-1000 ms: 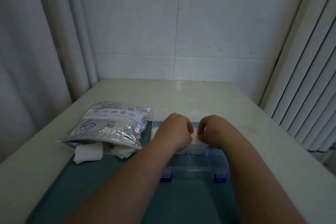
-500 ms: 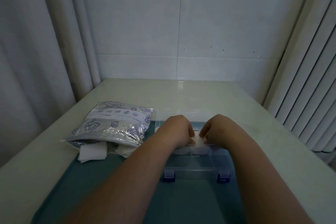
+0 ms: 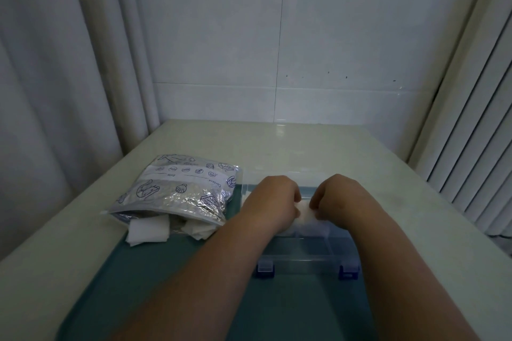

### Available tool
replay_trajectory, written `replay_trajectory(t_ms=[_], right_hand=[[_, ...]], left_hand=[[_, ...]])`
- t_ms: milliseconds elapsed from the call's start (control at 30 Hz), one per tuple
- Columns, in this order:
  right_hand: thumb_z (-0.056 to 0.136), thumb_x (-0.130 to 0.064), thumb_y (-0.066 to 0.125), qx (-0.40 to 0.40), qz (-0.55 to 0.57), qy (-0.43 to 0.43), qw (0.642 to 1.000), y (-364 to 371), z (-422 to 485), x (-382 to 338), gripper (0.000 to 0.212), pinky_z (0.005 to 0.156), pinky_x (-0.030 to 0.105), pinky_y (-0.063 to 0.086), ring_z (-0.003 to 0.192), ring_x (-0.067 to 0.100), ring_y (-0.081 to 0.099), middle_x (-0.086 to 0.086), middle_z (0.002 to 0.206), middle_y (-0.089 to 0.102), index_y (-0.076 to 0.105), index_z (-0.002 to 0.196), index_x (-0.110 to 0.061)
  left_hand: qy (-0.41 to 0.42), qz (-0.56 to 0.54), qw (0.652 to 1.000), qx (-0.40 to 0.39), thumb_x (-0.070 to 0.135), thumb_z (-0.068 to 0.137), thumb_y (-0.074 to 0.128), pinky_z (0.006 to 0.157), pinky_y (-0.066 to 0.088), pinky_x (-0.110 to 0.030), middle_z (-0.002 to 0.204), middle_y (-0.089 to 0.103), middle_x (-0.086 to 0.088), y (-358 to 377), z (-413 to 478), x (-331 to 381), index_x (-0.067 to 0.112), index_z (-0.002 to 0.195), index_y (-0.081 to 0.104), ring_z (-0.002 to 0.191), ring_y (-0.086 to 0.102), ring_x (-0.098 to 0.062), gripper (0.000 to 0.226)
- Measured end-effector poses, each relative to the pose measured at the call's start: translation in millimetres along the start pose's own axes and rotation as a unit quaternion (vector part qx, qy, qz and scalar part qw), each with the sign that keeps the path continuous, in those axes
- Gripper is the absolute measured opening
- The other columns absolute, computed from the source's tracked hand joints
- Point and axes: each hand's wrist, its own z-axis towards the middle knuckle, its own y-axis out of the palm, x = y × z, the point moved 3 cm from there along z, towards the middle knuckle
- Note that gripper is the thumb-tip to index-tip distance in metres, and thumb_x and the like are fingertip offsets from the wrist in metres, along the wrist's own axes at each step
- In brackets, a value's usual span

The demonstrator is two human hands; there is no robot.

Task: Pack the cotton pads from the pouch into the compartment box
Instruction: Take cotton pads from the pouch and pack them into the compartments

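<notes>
**Q:** Materials?
**A:** I see a clear, rigid plastic compartment box (image 3: pixel 304 253) with blue latches (image 3: pixel 265 271). Over it the left hand (image 3: pixel 273 202) and right hand (image 3: pixel 338 199), fingers curled, pinch one soft white cotton pad (image 3: pixel 304 214) between them. The crinkled foil pouch (image 3: pixel 180 191) lies to the left, with square pads (image 3: pixel 148 231) spilling from its mouth.
**Q:** Setting?
**A:** A teal mat (image 3: pixel 166 285) on a pale, smooth table (image 3: pixel 304 152); glossy white wall tiles (image 3: pixel 346 44), a curtain (image 3: pixel 55 77) on the left, ribbed slats (image 3: pixel 476 147) on the right.
</notes>
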Motion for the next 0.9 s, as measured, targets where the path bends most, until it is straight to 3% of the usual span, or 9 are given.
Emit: replay_trajectory(t_ms=[233,467,600,700,900], right_hand=[[0.086,-0.010,0.062,0.037,-0.004,-0.023,0.999,-5,-9,-5,0.035,0.097,0.035,0.050,0.106,0.023,0.060,0.008,0.119,0.063,0.066,0.120,-0.012],[0.087,-0.006,0.058,0.156,0.127,-0.116,0.973,-6,-32,-21,0.029,0.088,0.029,0.052,0.098,0.017,0.061,0.002,0.111,0.067,0.068,0.108,-0.023],[0.089,-0.008,0.057,0.177,0.151,-0.156,0.960,-2,-41,-35,0.031,0.084,0.024,0.048,0.090,0.011,0.057,-0.003,0.111,0.066,0.066,0.114,-0.025],[0.089,-0.009,0.057,0.171,0.172,-0.179,0.953,2,-49,-46,0.034,0.088,0.025,0.048,0.095,0.012,0.059,-0.004,0.113,0.066,0.064,0.118,-0.026],[0.089,-0.014,0.056,0.165,0.177,-0.226,0.944,11,-65,-66,0.033,0.085,0.024,0.050,0.096,0.014,0.062,-0.003,0.111,0.068,0.066,0.118,-0.026]], left_hand=[[0.011,-0.022,1.000,0.018,0.014,0.095,0.058,0.100,0.044,-0.031,0.129,0.062,-0.004,-3,-9,2,0.020,0.124,0.066,0.117,0.056,-0.021,0.031],[0.002,-0.051,0.991,0.122,0.019,0.094,0.057,0.091,0.051,-0.034,0.116,0.066,0.004,-26,-35,-18,0.028,0.114,0.070,0.102,0.061,-0.016,0.025],[-0.005,-0.049,0.989,0.139,0.028,0.093,0.058,0.085,0.049,-0.028,0.109,0.063,0.007,-34,-53,-35,0.030,0.112,0.069,0.096,0.058,-0.012,0.022],[-0.018,-0.046,0.988,0.145,0.030,0.092,0.060,0.083,0.047,-0.027,0.108,0.062,0.009,-42,-67,-51,0.031,0.111,0.069,0.095,0.057,-0.010,0.021],[-0.059,-0.063,0.981,0.176,0.024,0.088,0.062,0.078,0.046,-0.025,0.097,0.065,0.013,-58,-89,-84,0.030,0.100,0.072,0.085,0.057,-0.006,0.017]])
